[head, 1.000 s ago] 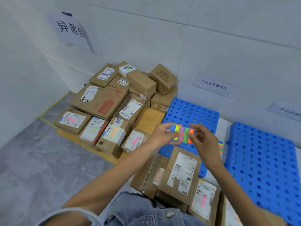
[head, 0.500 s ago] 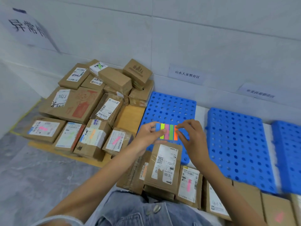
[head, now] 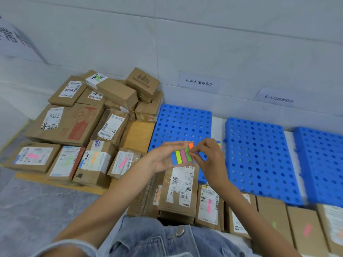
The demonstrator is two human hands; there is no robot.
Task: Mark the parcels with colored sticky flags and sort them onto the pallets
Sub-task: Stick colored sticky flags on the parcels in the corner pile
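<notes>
We hold the pad of sticky flags (head: pixel 182 155) low in front of us, just above the top parcel (head: pixel 181 190) of the stack by our knees. Its label shows no flag, so we judge it is the next to be marked. Our left hand (head: pixel 163 158) grips the pad with fingers along its top edge and thumb below, turning the coloured strips toward us so the colours can be read. Our right hand (head: pixel 207 156) pinches the orange flag (head: pixel 191 145) at the pad's right end between thumb and forefinger, the other fingers curled; the strip stands above its neighbours — probably being peeled. Flagged parcels (head: pixel 33 158) lie on the wooden pallet (head: pixel 137 134) at left, and the blue pallets (head: pixel 178 123) sit beyond our hands under paper signs (head: pixel 199 82) — one sorting spot each, we suppose.
</notes>
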